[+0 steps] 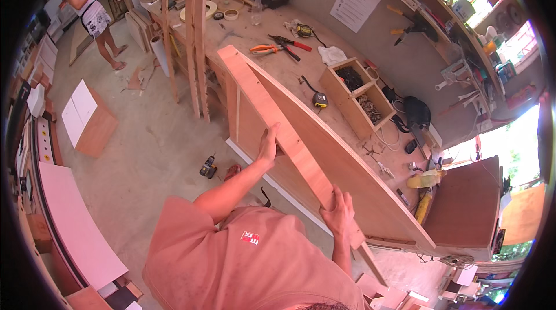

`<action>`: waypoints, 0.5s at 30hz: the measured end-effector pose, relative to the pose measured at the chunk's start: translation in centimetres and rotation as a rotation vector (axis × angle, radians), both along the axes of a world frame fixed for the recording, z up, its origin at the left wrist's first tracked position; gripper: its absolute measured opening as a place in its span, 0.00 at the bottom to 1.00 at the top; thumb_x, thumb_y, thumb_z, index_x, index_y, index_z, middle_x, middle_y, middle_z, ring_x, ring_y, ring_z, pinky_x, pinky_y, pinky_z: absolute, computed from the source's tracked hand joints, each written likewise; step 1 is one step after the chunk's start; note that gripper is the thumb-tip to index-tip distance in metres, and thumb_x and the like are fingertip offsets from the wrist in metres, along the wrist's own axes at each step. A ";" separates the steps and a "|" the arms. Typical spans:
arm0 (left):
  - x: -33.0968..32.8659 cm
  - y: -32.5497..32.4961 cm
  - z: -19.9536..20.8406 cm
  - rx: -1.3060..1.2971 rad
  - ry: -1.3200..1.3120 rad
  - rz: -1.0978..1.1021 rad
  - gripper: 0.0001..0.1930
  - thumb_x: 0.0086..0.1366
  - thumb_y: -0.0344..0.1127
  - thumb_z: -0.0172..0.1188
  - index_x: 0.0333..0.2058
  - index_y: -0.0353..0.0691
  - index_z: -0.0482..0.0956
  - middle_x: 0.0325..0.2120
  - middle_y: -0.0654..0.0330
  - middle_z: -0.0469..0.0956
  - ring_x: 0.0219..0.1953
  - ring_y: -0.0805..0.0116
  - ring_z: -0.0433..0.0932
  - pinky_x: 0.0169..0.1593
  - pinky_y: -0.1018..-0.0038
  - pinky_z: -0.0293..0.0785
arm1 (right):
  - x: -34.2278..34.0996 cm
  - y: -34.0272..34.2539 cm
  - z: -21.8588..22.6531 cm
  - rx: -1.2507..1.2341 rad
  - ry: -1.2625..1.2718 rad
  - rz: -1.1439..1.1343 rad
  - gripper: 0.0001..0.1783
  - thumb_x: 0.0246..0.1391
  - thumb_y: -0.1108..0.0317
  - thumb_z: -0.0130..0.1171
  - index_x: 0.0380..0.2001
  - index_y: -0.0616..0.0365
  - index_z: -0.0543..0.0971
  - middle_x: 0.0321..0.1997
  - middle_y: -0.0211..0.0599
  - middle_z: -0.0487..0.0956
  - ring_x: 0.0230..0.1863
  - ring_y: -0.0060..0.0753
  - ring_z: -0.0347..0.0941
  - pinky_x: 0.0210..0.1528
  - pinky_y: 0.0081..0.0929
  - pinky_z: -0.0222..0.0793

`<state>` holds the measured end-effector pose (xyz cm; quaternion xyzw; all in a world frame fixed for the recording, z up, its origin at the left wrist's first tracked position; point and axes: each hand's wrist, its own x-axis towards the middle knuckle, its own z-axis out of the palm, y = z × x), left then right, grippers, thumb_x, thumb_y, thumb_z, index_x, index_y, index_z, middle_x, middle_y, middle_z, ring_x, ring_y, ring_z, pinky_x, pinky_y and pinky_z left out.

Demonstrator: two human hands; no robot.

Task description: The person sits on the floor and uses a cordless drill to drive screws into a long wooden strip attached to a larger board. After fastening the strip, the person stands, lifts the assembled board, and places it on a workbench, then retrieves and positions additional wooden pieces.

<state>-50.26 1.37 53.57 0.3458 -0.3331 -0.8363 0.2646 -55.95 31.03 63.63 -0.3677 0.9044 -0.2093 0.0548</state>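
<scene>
Left hand (pixel 268 147) against the wooden frame (pixel 298 152), fingers partly hidden, can't tell if pinching; right hand (pixel 340 215) has fingers curled at its edge strip. Frame runs alongside the desk (pixel 237 38), near side. Uneven grip could tip it into the desk; a misstep might hit the drill (pixel 208 166), also near side. Strip long, straight, smooth-looking, dark-spotted; brown sheet (pixel 353 180) beside it flat.

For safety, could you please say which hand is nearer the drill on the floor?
Left: the left hand is up and right of the drill; the right hand, farther right.
</scene>
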 end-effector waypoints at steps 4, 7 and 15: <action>-2.2 -0.8 1.8 0.047 0.007 -0.075 0.43 0.64 0.71 0.52 0.65 0.43 0.62 0.54 0.52 0.73 0.52 0.56 0.79 0.50 0.53 0.80 | -3.4 -0.2 1.9 -0.025 0.121 0.045 0.44 0.34 0.71 0.71 0.62 0.50 0.75 0.46 0.41 0.77 0.51 0.50 0.75 0.53 0.44 0.75; -3.9 -0.6 1.4 0.038 0.003 -0.056 0.46 0.63 0.76 0.49 0.67 0.47 0.62 0.58 0.55 0.72 0.55 0.56 0.77 0.53 0.52 0.76 | -6.1 -0.7 3.4 0.012 0.126 0.042 0.44 0.35 0.72 0.71 0.63 0.51 0.75 0.49 0.42 0.78 0.54 0.49 0.74 0.58 0.43 0.73; -6.7 -2.9 2.0 -0.001 0.003 -0.078 0.50 0.63 0.79 0.46 0.67 0.40 0.64 0.63 0.46 0.65 0.64 0.45 0.68 0.62 0.47 0.74 | -11.5 -2.4 -0.3 -0.097 0.325 0.116 0.22 0.46 0.71 0.63 0.48 0.58 0.80 0.57 0.42 0.74 0.63 0.49 0.67 0.66 0.49 0.64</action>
